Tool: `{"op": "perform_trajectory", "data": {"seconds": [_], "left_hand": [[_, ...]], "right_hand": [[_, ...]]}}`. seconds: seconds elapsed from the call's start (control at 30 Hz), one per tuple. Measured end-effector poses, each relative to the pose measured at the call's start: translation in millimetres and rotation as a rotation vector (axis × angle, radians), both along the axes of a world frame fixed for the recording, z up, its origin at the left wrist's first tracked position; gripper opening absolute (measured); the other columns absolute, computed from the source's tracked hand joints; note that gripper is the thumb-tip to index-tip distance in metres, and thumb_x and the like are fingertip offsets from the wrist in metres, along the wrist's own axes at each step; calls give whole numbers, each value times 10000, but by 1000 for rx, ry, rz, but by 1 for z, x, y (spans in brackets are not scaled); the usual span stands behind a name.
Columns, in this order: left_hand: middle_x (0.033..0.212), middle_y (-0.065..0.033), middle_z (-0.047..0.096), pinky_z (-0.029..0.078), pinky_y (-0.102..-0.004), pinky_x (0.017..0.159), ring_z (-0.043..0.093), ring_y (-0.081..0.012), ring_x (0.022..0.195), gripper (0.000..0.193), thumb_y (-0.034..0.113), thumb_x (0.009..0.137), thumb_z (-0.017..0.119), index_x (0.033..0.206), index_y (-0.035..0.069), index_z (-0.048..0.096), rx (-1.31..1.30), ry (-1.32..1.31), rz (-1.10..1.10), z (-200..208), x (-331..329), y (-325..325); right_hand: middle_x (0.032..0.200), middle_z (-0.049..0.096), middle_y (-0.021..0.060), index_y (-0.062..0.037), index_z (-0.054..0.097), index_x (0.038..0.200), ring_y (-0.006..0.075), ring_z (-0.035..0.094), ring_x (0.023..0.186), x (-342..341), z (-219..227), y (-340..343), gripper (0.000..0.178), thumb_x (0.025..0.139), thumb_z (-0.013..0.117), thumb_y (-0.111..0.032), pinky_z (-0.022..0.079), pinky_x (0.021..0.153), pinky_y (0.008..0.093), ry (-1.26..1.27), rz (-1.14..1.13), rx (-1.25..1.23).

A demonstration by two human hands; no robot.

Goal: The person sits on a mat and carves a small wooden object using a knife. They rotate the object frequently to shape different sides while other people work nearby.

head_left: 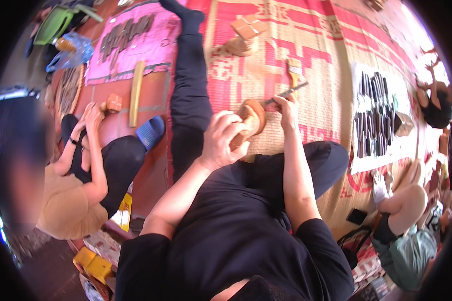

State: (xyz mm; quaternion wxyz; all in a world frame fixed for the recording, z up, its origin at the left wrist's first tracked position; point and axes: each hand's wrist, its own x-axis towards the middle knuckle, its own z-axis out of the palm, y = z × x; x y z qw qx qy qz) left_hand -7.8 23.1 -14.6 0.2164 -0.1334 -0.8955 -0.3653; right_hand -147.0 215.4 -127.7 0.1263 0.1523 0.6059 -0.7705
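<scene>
My left hand is closed round a rounded brown piece of wood, held low between my legs. In my right hand is a slim dark carving chisel, gripped between thumb and fingers. One end of it points toward the wood; whether it touches the wood I cannot tell. Beyond the right hand, a flat brush with a yellowish handle lies on the mat. Farther off, a brown block rests by another pale wooden piece.
A red-and-straw patterned mat lies under me. Many dark tools lie on a white cloth at right; more lie on a pink cloth at far left. A wooden stick is on the tiles. Co-workers sit at both sides, one holding a small block.
</scene>
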Motion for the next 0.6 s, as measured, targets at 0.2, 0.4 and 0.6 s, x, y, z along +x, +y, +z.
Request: {"op": "perform_trajectory", "data": {"seconds": [0.2, 0.4, 0.6], "left_hand": [[998, -71, 563, 473, -425, 866, 532, -324, 1017, 328, 157, 630, 714, 936, 113, 604, -75, -53, -51, 7, 0, -2], [1016, -95, 573, 453, -447, 896, 524, -336, 1027, 328, 188, 637, 699, 938, 95, 612, -67, -40, -89, 6, -2, 0], [1009, -86, 569, 460, -432, 886, 529, -322, 1022, 330, 212, 648, 712, 941, 95, 614, -53, -61, -89, 14, 1, -5]], "right_hand": [[674, 611, 39, -44, 559, 809, 99, 580, 568, 20, 10, -20, 122, 786, 678, -54, 432, 539, 230, 13, 227, -55], [657, 606, 36, -34, 577, 822, 96, 549, 526, 8, -16, 1, 107, 778, 673, -51, 439, 514, 242, 110, -50, 14], [660, 604, 29, -51, 562, 813, 104, 572, 557, 20, 4, -26, 113, 774, 668, -56, 458, 534, 244, 47, 216, -21]]}}
